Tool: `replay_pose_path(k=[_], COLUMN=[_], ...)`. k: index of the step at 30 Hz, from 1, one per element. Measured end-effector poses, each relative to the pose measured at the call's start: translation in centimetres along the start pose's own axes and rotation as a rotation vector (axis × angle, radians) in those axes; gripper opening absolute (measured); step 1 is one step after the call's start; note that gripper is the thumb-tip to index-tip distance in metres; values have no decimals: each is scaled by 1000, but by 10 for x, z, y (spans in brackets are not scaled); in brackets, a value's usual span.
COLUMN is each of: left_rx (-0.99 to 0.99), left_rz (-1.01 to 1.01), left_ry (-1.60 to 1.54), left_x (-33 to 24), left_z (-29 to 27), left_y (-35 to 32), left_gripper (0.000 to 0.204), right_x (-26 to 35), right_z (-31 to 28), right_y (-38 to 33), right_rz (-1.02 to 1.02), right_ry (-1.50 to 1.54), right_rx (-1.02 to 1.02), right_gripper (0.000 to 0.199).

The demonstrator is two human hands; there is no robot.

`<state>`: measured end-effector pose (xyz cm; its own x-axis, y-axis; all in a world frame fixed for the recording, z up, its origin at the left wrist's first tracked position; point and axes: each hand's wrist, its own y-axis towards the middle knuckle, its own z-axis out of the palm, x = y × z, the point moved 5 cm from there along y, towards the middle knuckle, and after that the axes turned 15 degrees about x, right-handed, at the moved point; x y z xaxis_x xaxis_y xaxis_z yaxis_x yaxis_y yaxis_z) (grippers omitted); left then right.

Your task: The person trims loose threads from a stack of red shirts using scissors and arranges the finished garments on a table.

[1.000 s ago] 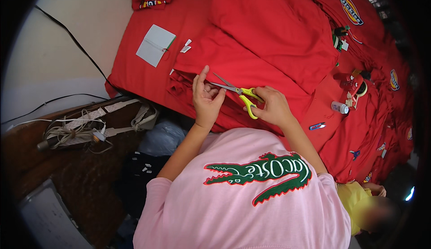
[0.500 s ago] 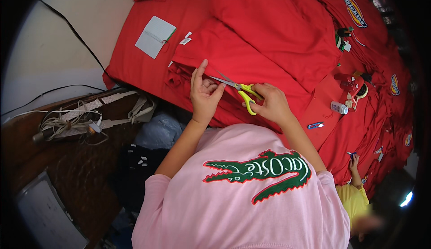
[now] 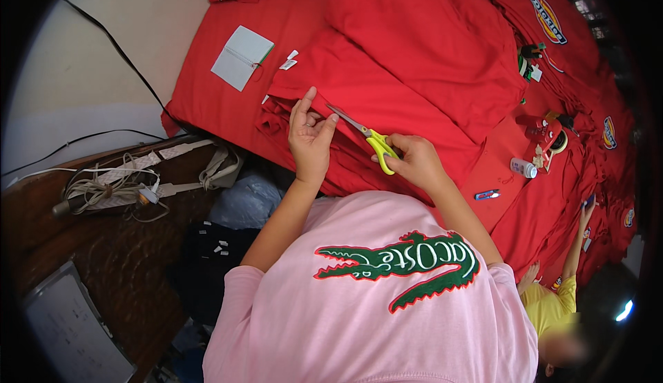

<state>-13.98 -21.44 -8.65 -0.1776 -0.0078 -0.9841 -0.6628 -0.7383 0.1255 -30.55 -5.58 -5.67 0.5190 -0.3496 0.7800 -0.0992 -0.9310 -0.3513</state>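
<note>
Yellow-handled scissors (image 3: 376,142) are pointing across red cloth (image 3: 414,86); the right hand (image 3: 416,160) is gripping them, its fingers hiding part of the handles. The left hand (image 3: 311,141) is hovering beside the tips, its grip open, some curled fingers hard to make out. A white bottle (image 3: 521,167) is concealing its contents.

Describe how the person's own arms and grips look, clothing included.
Loose, short sleeves of pale pink fabric show no markings. Below them, the bare forearms carry no visible watch or bracelet. The ungloved left grip wears what looks like a thin ring on one finger; the ungloved right grip shows none.
</note>
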Motion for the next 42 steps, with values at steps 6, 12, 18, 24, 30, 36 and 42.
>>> replay_pose_path(k=[6, 12, 18, 24, 30, 36, 42], left_rx=[41, -5, -56, -8, 39, 29, -144], left_rz=[-38, -26, -80, -73, -73, -88, -116], left_ry=[-132, -137, -78, -200, -185, -143, -95], left_x=[-12, -18, 3, -13, -14, -14, 1], left_z=[2, 4, -14, -4, -7, -10, -30], left_y=[1, 2, 8, 12, 13, 13, 19], left_gripper=[82, 79, 75, 80, 90, 86, 80], right_x=[20, 0, 4, 22, 18, 3, 6], right_z=[-12, -4, -1, -12, -10, -1, 1], right_y=[18, 24, 22, 33, 41, 42, 42], right_rz=[11, 21, 66, 6, -52, 33, 3], right_ry=[-129, 22, 90, -66, -69, 77, 66], right_rx=[-28, 0, 37, -45, -55, 25, 22], right_gripper=[34, 26, 28, 37, 34, 28, 27])
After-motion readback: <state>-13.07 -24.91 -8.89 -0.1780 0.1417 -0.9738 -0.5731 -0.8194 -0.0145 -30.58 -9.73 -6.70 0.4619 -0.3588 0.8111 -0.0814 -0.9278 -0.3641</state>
